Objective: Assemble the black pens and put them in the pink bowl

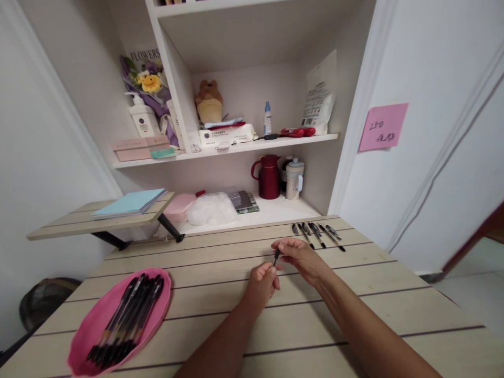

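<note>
Over the middle of the table, a pen [276, 256] with a dark end is held between my two hands. My left hand [263, 281] is closed around its lower part, and my right hand [298, 256] pinches the dark upper end with thumb and fingers. Much of the pen is hidden by the fingers. To the left, a pink scalloped dish [163, 304] holds a bundle of several black pens [132, 320]. Beyond my right hand, several pens and loose pen parts [317, 234] lie in a loose row on the wood.
A small raised wooden stand [71, 219] at the left carries blue paper [132, 202]. Behind the slatted table [378, 310] are white shelves with a red jug [269, 178], a cup [294, 181] and a clear plastic bag [212, 210]. A pink note [383, 127] sticks to the right wall.
</note>
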`<state>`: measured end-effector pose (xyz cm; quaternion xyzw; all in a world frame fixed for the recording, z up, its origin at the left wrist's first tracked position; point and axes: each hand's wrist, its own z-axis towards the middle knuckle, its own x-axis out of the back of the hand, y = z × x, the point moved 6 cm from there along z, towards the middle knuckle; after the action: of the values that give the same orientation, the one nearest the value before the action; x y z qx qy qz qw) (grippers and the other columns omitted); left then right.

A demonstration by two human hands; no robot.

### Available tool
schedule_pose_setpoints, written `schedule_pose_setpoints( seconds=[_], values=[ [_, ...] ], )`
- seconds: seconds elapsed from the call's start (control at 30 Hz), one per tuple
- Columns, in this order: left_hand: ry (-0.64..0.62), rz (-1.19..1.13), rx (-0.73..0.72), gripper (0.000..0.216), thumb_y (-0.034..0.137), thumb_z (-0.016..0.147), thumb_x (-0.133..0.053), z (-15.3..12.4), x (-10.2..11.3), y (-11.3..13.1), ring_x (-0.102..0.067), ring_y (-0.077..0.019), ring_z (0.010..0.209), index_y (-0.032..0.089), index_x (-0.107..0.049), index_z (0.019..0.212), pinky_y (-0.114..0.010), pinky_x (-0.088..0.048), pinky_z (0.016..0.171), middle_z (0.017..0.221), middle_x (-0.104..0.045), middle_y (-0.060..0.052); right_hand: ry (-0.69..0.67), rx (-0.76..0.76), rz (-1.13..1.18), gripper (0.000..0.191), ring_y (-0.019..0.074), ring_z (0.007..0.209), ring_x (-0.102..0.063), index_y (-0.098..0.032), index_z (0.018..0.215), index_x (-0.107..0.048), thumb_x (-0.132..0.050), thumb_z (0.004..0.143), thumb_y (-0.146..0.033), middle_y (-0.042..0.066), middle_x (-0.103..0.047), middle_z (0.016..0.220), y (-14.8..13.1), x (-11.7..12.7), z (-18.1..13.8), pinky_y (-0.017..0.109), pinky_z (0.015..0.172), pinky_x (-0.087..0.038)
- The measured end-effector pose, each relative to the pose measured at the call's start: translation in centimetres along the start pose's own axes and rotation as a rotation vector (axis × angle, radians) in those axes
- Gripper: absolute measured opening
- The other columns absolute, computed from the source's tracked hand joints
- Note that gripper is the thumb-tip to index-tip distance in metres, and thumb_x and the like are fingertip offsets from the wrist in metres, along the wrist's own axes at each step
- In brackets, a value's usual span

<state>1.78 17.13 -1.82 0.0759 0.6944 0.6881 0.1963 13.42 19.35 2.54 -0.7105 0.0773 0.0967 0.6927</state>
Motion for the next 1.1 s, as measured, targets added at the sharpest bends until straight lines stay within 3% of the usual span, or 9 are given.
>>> schedule_pose_setpoints(
  seconds=[0.13, 0.33, 0.5, 0.67, 0.83, 1.0, 1.1],
  values=[
    [0.007, 0.007, 0.003, 0.041, 0.049, 0.071, -0.054, 0.0, 0.1, 0.0, -0.021, -0.0018, 0.030, 0.011, -0.057, 0.087, -0.019, -0.010, 0.034, 0.046, -0.046, 0.006, 0.131, 0.037, -0.095, 0.033, 0.0099, 0.054, -0.048, -0.018, 0.056, -0.055, -0.078, 0.048, -0.040, -0.003, -0.056, 0.055, -0.1, 0.6, 0.2, 0.024, 0.055, -0.040],
    [0.014, 0.002, 0.012, 0.041, 0.049, 0.071, -0.054, -0.1, 0.1, -0.1, -0.020, -0.0019, 0.031, 0.012, -0.058, 0.088, -0.020, -0.010, 0.035, 0.046, -0.046, 0.006, 0.019, 0.035, -0.025, 0.036, 0.0148, 0.071, -0.057, -0.018, 0.078, -0.064, -0.074, 0.054, -0.043, 0.004, -0.065, 0.080, -0.2, -0.1, 0.0, 0.025, 0.061, -0.042],
    [0.007, 0.018, 0.017, 0.042, 0.050, 0.071, -0.053, 0.1, 0.1, -0.3, -0.020, -0.0019, 0.030, 0.011, -0.058, 0.087, -0.020, -0.009, 0.035, 0.045, -0.046, 0.006, 0.150, 0.057, -0.097, 0.035, 0.0114, 0.057, -0.051, -0.018, 0.059, -0.056, -0.077, 0.048, -0.043, -0.001, -0.058, 0.058, -0.3, 0.6, -0.1, 0.025, 0.055, -0.040],
    [0.003, 0.019, 0.011, 0.043, 0.050, 0.072, -0.053, 0.2, 0.1, -0.3, -0.020, -0.0017, 0.031, 0.011, -0.058, 0.088, -0.020, -0.009, 0.035, 0.045, -0.046, 0.006, -0.022, 0.029, 0.007, 0.034, 0.0139, 0.072, -0.057, -0.019, 0.079, -0.064, -0.073, 0.056, -0.042, 0.003, -0.065, 0.082, -0.5, -0.3, -0.2, 0.025, 0.062, -0.042],
    [-0.003, 0.025, 0.022, 0.045, 0.052, 0.070, -0.054, 0.1, 0.1, -0.4, -0.020, -0.0018, 0.031, 0.011, -0.059, 0.088, -0.020, -0.009, 0.035, 0.045, -0.046, 0.006, 0.086, 0.026, -0.075, 0.032, 0.0117, 0.059, -0.053, -0.017, 0.061, -0.060, -0.077, 0.049, -0.041, 0.000, -0.061, 0.063, -0.1, 0.8, 0.2, 0.025, 0.059, -0.041],
    [-0.001, 0.033, 0.017, 0.043, 0.051, 0.071, -0.053, 0.2, 0.2, -0.5, -0.020, -0.0022, 0.031, 0.011, -0.059, 0.088, -0.020, -0.010, 0.035, 0.045, -0.046, 0.006, -0.065, 0.013, 0.002, 0.035, 0.0157, 0.075, -0.058, -0.019, 0.079, -0.066, -0.075, 0.053, -0.041, 0.005, -0.067, 0.086, -0.7, 0.2, -0.3, 0.026, 0.065, -0.043],
    [-0.006, 0.043, 0.010, 0.043, 0.050, 0.072, -0.053, 0.2, 0.2, -0.5, -0.020, -0.0022, 0.031, 0.011, -0.059, 0.088, -0.019, -0.010, 0.036, 0.044, -0.046, 0.006, -0.045, 0.017, 0.005, 0.033, 0.0141, 0.070, -0.057, -0.018, 0.073, -0.067, -0.078, 0.049, -0.037, 0.004, -0.066, 0.080, -0.8, 0.5, -0.4, 0.027, 0.066, -0.042]
  ],
)
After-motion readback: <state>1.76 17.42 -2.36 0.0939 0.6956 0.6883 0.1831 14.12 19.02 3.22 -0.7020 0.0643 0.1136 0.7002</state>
